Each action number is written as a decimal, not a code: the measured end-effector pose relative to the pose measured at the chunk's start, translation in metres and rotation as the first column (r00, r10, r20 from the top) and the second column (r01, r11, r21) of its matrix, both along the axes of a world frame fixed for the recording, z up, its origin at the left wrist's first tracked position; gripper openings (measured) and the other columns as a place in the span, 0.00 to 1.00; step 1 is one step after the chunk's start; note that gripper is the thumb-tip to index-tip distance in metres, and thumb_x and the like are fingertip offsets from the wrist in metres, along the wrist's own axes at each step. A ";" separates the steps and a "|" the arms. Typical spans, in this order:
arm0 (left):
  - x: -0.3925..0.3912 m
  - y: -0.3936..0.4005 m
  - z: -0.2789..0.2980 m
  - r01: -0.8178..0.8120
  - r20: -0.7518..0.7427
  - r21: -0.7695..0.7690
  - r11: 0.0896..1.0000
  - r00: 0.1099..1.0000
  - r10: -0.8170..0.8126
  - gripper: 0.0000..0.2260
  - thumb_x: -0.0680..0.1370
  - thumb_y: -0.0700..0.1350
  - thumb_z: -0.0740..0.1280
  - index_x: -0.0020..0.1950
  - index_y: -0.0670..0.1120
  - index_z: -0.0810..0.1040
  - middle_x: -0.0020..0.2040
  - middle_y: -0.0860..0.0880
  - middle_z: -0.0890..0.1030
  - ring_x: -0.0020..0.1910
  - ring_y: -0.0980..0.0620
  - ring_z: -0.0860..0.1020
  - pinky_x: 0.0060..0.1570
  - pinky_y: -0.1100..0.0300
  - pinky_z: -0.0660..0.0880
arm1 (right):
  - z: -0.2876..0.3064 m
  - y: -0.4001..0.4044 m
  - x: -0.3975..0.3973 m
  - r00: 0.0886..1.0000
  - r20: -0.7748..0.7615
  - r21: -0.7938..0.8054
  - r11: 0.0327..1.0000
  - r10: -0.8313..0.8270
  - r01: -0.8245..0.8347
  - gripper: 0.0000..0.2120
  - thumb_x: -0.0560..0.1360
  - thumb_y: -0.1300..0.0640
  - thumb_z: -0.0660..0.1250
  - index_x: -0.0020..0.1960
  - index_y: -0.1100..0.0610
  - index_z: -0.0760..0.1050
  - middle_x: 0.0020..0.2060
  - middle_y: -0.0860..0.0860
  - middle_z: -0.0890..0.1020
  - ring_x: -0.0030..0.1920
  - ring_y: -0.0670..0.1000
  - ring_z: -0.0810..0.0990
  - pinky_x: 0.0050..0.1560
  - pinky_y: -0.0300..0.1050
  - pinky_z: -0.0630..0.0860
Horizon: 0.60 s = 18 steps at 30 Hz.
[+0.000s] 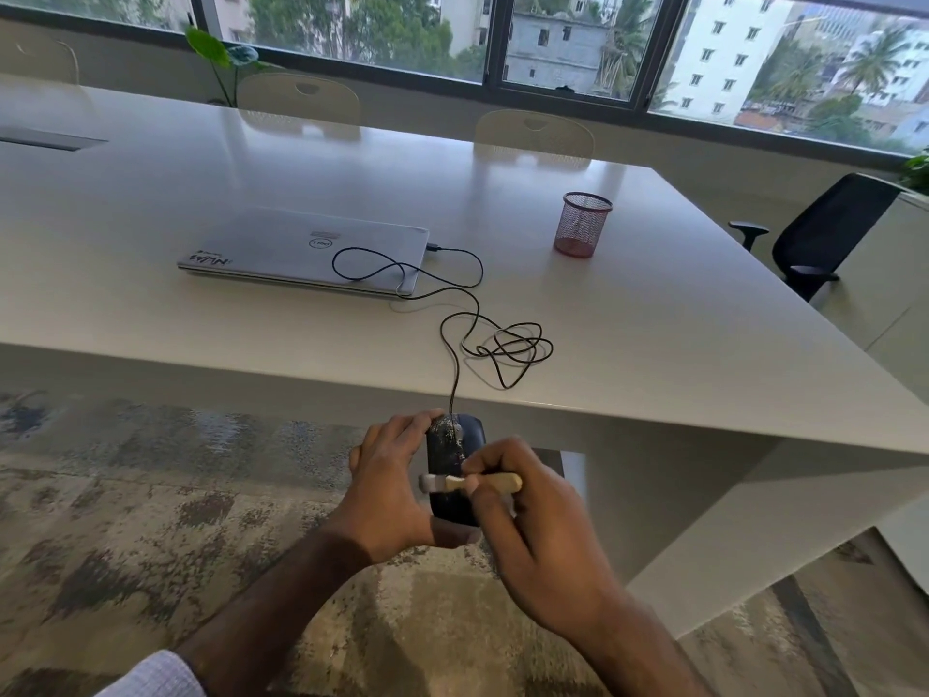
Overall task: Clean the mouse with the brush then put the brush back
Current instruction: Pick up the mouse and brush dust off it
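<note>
A black wired mouse (455,445), speckled with pale dust on its front left, is held in the air in front of the table's near edge. My left hand (389,487) grips it from the left and underneath. My right hand (533,525) pinches a small brush (495,482) with a light wooden handle; its bristles (430,482) lie across the middle of the mouse. The mouse's black cable (502,347) runs up onto the table in loose loops. A red mesh cup (580,224) stands upright on the table, far right.
A shut silver laptop (306,254) lies on the white table (678,344), with the cable plugged into its right side. Chairs stand along the far edge, a black office chair (824,233) at the right. Patterned carpet (125,520) lies below.
</note>
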State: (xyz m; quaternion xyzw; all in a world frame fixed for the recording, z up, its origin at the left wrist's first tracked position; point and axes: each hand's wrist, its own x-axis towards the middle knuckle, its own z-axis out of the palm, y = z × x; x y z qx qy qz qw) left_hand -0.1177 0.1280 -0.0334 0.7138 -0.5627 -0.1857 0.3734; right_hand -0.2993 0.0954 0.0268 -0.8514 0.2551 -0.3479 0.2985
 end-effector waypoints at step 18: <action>0.004 -0.005 0.001 -0.028 -0.004 0.000 1.000 1.000 0.028 0.57 0.49 0.69 0.78 0.76 0.58 0.64 0.67 0.58 0.70 0.67 0.55 0.64 0.59 0.57 0.59 | 0.000 -0.007 -0.009 0.990 0.092 0.008 0.994 -0.110 0.110 0.03 0.80 0.54 0.63 0.48 0.47 0.73 0.34 0.37 0.75 0.33 0.41 0.73 0.36 0.31 0.64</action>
